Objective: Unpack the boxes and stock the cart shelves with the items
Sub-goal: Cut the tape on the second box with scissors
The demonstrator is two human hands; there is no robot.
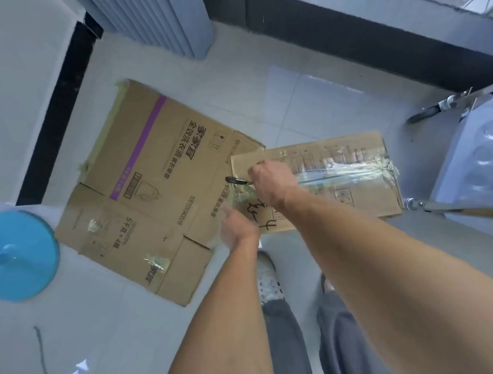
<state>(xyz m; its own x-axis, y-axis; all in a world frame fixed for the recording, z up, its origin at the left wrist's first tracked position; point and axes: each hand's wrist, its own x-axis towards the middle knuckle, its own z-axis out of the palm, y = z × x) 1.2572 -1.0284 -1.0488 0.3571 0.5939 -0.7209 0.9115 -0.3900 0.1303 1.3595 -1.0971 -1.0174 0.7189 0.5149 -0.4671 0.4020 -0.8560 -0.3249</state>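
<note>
While we stood over the sealed box [337,183] on the floor, we judged it stiff corrugated card with some weight inside, its top seam bound by glossy, wrinkled clear tape [348,173] that would be slippery under the fingers and tough to tear by hand, so the seam was the place to cut and the flap edges or bottom corners the place to take hold afterwards. Our right hand [270,180] was curled tight around a small dark cutting tool [235,180], whose tip poked out to the left of the knuckles, just at the near end of the taped seam. Our left hand [235,229] lay lower and nearer to us, at the box's left corner beside the handwritten marks; whether its fingers pressed the card or merely hovered we could not tell, as blur hid them. The two hands were close but apart, with the box stretching away to the right of both. A flattened carton [156,190] lay on the floor to the left of the hands, its corner tucked under the box. Beyond the box's far end, well right of the hands, stood the metal cart [467,151]. A blue round lid or basin [21,253] sat far off to the left of the left hand
</note>
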